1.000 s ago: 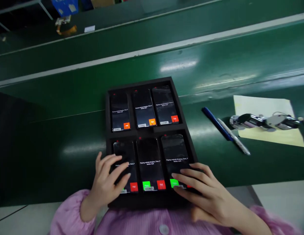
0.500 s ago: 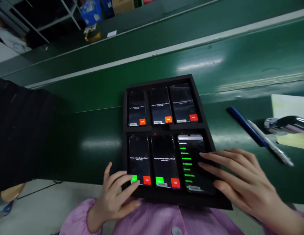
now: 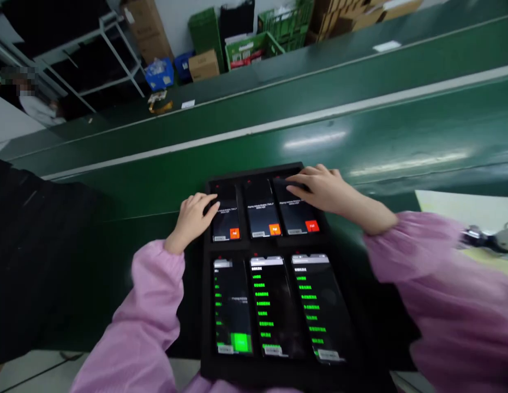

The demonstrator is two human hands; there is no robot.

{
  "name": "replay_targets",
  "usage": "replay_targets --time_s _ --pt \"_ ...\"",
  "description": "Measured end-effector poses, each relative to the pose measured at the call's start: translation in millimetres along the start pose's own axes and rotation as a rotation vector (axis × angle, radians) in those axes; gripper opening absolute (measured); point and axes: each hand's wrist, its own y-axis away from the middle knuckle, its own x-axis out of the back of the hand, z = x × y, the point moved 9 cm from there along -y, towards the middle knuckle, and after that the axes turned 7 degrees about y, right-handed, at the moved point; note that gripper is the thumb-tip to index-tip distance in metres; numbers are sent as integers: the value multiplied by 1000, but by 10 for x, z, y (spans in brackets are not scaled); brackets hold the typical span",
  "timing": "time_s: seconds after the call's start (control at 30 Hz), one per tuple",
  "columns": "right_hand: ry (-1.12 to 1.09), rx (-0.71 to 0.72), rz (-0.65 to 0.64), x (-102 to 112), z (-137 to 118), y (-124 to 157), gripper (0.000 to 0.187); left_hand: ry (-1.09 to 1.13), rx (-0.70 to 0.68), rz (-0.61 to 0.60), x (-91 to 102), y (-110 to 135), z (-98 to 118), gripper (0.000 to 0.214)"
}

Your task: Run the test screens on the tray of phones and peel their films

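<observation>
A black foam tray (image 3: 204,305) lies on the green belt and holds two rows of three phones. The far row (image 3: 262,215) shows dark screens with orange or red squares. The near row (image 3: 274,308) shows lists of green text. My left hand (image 3: 193,218) rests at the tray's far left edge, fingers curled loosely, fingertips on the top of the far left phone (image 3: 226,218). My right hand (image 3: 324,188) lies with fingers stretched over the top of the far right phone (image 3: 297,213). Neither hand grips anything.
The green conveyor belt (image 3: 360,125) runs across, with a white stripe behind. A yellowish sheet (image 3: 454,207) with a metal tool (image 3: 489,238) lies at right. Shelving, cardboard boxes and green crates (image 3: 254,46) stand beyond. A dark sleeve (image 3: 28,256) fills the left.
Both hands moved from the near row up to the far row. All three near phones now show green lists instead of pass and fail squares. The view tilted upward.
</observation>
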Motion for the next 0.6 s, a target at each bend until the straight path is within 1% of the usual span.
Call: replay_targets --time_s 0.03,0.07,0.1,0.17,0.23,0.33,0.43,0.5,0.6 --pt "4 -10 -18 -43 36 -170 54 -3 28 -9 -49 -250 -36 41" --pt "3 -14 -36 -74 69 -299 54 -2 51 -21 -87 -442 -63 41" --pt "-5 -11 -54 -89 100 -388 55 6 70 -37 -110 -577 -83 41" --pt "-41 17 -95 -75 156 -464 56 42 92 -83 -110 -699 -106 44" --pt "-108 69 -146 -21 197 -449 60 113 97 -143 -51 -691 -111 48" --pt "-248 154 -214 89 220 -381 67 286 90 -268 47 -611 -73 57" --pt "-349 201 -253 150 213 -355 68 462 111 -368 68 -576 -25 61" --pt "-372 212 -266 145 205 -366 66 534 129 -385 43 -587 -14 60" --pt "-348 223 -272 101 207 -415 64 588 139 -379 -9 -614 -23 59"
